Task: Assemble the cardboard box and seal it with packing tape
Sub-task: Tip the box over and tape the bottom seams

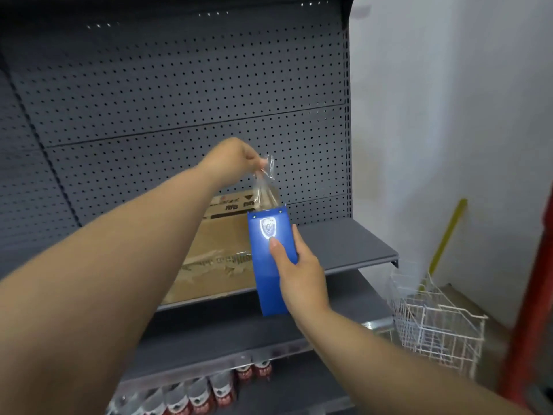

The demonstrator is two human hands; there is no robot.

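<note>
Tape drawn from a dispenser above the box

The blue dispenser is gripped by the right hand; farther off, clear tape is pinched taut by the left hand, apparently for sealing the cardboard box on the shelf.

Grey pegboard shelving, white wire basket on the floor, red-labelled bottles — lowest shelf

A shop, by its fittings: grey retail shelving backed with perforated metal panels, a row of red-labelled bottles on the lowest shelf, and a white wire basket standing on the floor beside it.
</note>
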